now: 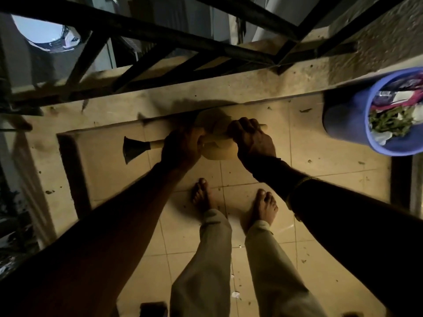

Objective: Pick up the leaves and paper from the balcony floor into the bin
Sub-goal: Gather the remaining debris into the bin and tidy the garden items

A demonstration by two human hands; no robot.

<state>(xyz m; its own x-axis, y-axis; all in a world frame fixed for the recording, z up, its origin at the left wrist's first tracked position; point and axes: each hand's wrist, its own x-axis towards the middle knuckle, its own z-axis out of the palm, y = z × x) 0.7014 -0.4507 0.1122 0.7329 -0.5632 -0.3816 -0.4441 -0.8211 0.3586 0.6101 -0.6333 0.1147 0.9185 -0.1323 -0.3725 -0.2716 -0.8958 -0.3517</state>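
Both my hands grip a wooden handle (155, 144) held level above the tiled floor. It ends on the left in a dark flared head (134, 150). My left hand (180, 148) holds it near the head and my right hand (251, 140) holds it near the other end. A pale rounded thing (218, 154), perhaps paper, shows between and under my hands; dim light hides what it is. The blue bin (350, 124) stands at the right edge, holding green leaves (389, 124) and paper. A white paper scrap (235, 294) lies by my legs.
A dark metal railing (142, 35) runs across the top above a concrete kerb (229, 88). My bare feet (201, 195) stand on the tiles just behind my hands. Small leaf bits (305, 110) dot the floor and a raised ledge (73, 170) borders the left.
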